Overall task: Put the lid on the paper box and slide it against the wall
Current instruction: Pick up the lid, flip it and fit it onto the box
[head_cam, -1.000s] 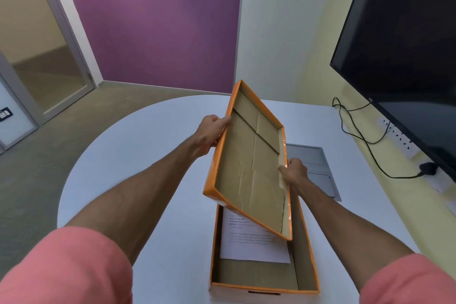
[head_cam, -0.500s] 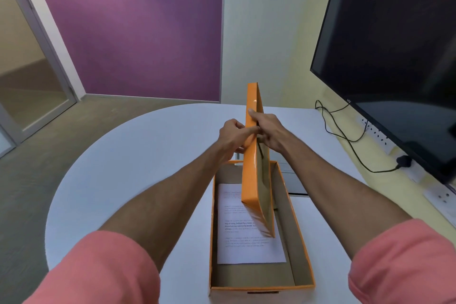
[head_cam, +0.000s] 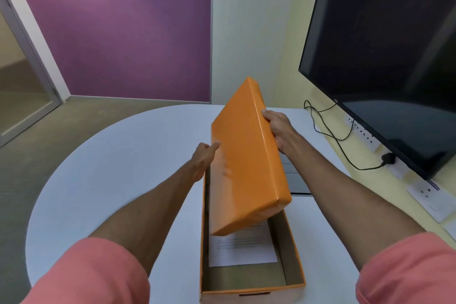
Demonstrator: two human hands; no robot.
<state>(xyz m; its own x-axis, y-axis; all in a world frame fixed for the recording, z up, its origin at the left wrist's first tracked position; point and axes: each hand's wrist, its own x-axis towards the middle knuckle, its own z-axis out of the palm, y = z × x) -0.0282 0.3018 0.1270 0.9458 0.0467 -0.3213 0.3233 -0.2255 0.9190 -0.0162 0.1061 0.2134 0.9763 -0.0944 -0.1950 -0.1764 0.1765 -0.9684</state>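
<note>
Little is reading clearly here. A small pale logo is showing on the lower bezel of the monitor (head_cam: pixel 377 61), well to the right of the right hand's (head_cam: pixel 280 131) fingers (head_cam: pixel 265 114), but its letters are too small to make out. Printed lines are running across the sheet of paper (head_cam: pixel 243 249) lying in the box (head_cam: pixel 294 258), nearer the camera than both hands; the print is too blurred to read.

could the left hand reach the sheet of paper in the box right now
Probably not directly. The lid, tilted and held by the left hand and right hand, hangs over the paper in the box, and the hand is occupied.
</note>
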